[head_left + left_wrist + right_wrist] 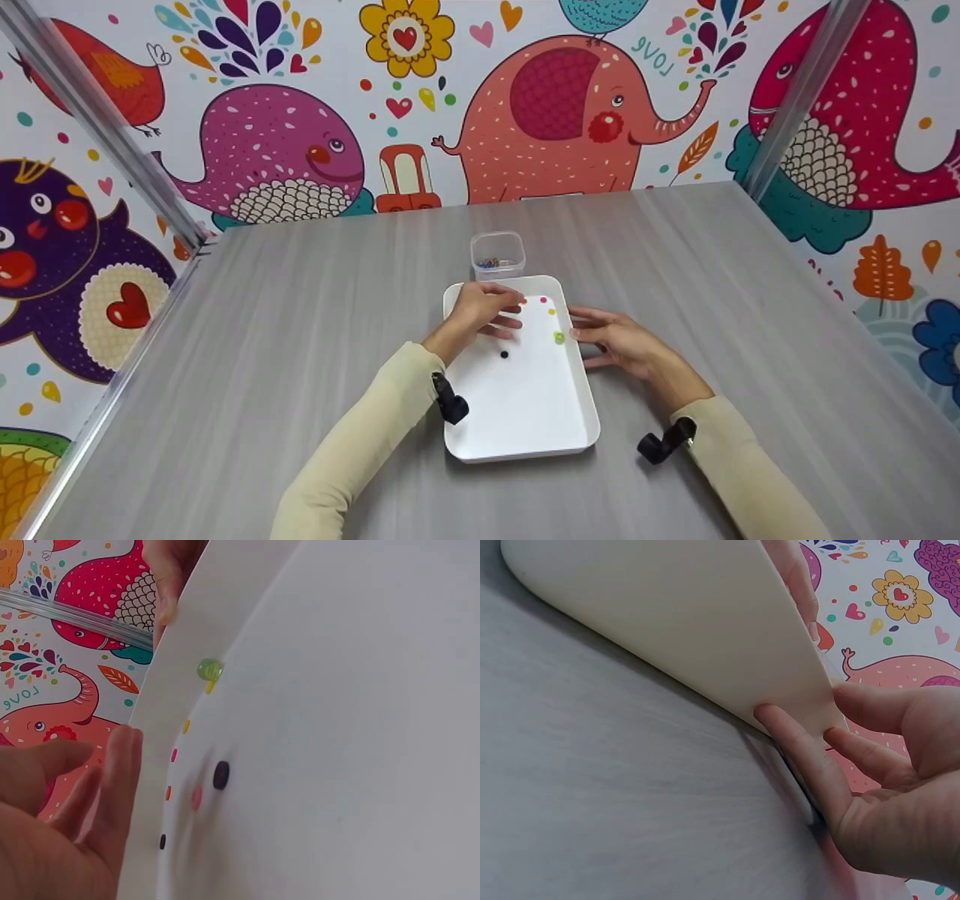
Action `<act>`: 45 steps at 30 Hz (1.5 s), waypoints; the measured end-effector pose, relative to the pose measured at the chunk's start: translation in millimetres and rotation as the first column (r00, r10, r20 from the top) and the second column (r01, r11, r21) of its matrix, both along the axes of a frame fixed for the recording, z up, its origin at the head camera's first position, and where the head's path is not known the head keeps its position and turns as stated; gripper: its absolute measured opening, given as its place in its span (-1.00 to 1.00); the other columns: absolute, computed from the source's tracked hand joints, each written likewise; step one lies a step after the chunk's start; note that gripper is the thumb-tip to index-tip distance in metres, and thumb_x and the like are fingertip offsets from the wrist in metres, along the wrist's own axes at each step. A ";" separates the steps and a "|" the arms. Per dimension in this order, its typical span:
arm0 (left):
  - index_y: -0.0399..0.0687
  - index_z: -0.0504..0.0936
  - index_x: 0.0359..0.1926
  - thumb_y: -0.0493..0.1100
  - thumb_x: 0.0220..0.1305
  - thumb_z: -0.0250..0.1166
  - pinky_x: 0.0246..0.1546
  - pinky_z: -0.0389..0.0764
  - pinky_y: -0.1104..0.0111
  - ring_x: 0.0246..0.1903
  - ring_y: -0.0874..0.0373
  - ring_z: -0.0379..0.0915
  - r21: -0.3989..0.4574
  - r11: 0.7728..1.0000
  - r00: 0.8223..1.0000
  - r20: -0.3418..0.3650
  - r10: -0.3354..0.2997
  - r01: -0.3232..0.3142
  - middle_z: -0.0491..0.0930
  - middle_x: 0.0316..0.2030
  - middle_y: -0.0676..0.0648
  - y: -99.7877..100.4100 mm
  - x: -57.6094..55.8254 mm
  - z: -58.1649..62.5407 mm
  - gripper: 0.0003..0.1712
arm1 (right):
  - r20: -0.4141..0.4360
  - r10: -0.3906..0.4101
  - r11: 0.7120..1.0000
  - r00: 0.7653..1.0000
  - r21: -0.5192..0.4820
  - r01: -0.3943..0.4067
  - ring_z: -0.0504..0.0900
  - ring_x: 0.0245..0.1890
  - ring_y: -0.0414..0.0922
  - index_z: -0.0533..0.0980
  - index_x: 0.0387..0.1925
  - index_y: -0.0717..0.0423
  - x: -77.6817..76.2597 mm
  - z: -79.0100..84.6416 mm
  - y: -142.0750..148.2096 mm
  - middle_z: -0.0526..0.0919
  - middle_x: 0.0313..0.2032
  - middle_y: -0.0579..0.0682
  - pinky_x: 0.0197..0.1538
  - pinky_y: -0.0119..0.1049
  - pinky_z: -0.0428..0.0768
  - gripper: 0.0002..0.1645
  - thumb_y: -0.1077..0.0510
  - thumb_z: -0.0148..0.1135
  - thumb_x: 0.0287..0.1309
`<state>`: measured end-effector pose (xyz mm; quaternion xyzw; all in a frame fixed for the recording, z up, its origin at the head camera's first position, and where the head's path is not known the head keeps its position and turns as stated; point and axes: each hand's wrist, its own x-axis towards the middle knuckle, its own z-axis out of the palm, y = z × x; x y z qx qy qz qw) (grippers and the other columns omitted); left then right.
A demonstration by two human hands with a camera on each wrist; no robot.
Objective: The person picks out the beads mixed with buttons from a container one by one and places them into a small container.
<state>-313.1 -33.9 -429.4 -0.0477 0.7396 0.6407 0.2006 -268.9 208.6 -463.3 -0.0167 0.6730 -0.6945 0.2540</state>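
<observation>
A white rectangular tray (pixel 517 405) has several small round beads scattered inside it. Among them are a black bead (pixel 504 355), a clear green bead (pixel 559 337), a yellow bead (pixel 552 311) and a pink bead (pixel 543 300). Over the tray's far left part hovers my left hand (pixel 484 309), its fingers loosely extended and apart, close to an orange bead (pixel 169 793). With spread fingers, my right hand (pixel 622 341) touches the outer face of the tray's right wall; its fingertips (pixel 763 711) rest against that wall near the far end.
Just behind the tray stands a clear plastic box (pixel 498 244) with small coloured bits at its bottom. The grey wood-grain table (pixel 300 337) carries both. Cartoon-printed panels (pixel 420 112) and metal posts (pixel 810 90) border the table at the back and sides.
</observation>
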 end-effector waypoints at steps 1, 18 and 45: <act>-0.22 0.67 -0.03 -0.19 0.35 0.26 -0.46 0.78 0.35 -0.52 0.20 0.70 0.003 1.000 1.000 0.000 0.002 -0.002 0.71 -0.01 -0.28 0.3 0.3 0.0 -0.75 | -0.002 0.001 1.000 1.000 0.001 -0.001 0.58 0.11 -0.15 0.08 0.54 0.17 -0.1 0.0 0.0 0.20 0.47 0.27 0.07 -0.04 0.74 -0.21 0.22 0.14 0.38; -0.21 0.65 0.04 -0.15 0.35 0.31 -0.44 0.79 0.33 -0.50 0.18 0.71 -0.011 0.998 0.998 0.019 -0.063 0.064 0.74 -0.10 -0.24 9.6 3.5 4.1 -0.68 | 0.015 0.001 1.000 1.000 0.004 -0.001 0.56 0.16 -0.12 0.06 0.54 0.17 0.1 0.3 -0.4 0.19 0.49 0.27 0.10 -0.01 0.72 -0.19 0.21 0.15 0.38; -0.26 0.63 -0.02 -0.20 0.32 0.31 -0.65 0.70 0.41 -0.60 0.17 0.66 -0.023 0.988 0.988 -0.003 -0.153 0.153 0.73 -0.38 -0.15 25.3 11.3 -4.2 -0.73 | 0.020 -0.003 1.000 1.000 0.009 0.003 0.57 0.16 -0.11 0.06 0.54 0.17 -0.4 0.9 -0.5 0.24 0.45 0.30 0.09 -0.06 0.74 -0.19 0.19 0.15 0.38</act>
